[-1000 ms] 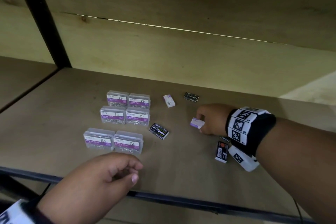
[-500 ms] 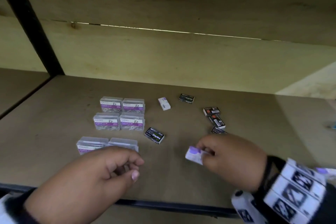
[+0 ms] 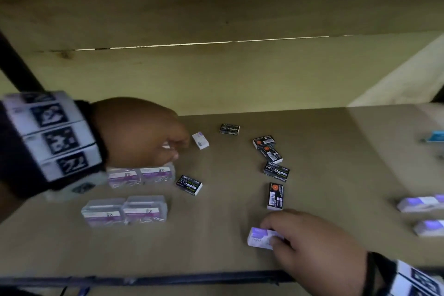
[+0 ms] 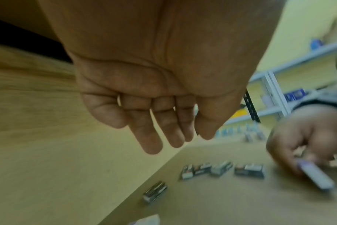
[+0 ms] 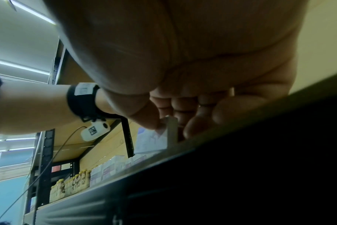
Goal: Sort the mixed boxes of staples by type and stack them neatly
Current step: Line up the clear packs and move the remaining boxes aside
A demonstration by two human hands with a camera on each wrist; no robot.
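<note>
Shelf (image 3: 312, 235) of pale wood carries everything in the head view: the right hand (image 3: 312, 245), near the front edge, pinches a white-and-purple staple box (image 3: 260, 238) between thumb and curled fingers, the box low over the board. Just beyond those fingers lies an orange-dot black box (image 3: 275, 196), and farther off a black "Staples" box (image 3: 276, 171) and two more orange-dot boxes (image 3: 267, 148). The left hand (image 3: 137, 132) hovers above the clear paper clip boxes (image 3: 140, 176), fingers loosely bent and holding nothing, their tips just beside a second white box (image 3: 200, 140); another black "Staples" box (image 3: 189, 184) lies below them and a third (image 3: 229, 129) beyond. From the left wrist, the left hand (image 4: 156, 109) shows an open palm with relaxed fingers (image 4: 151, 137) above the shelf, the dark boxes (image 4: 221, 169) blurred ahead, the right hand (image 4: 306, 140) gripping its white box (image 4: 315, 175). From the right wrist, the thumb and fingers (image 5: 190, 114) clamp the white box (image 5: 154, 140) at the shelf edge.
</note>
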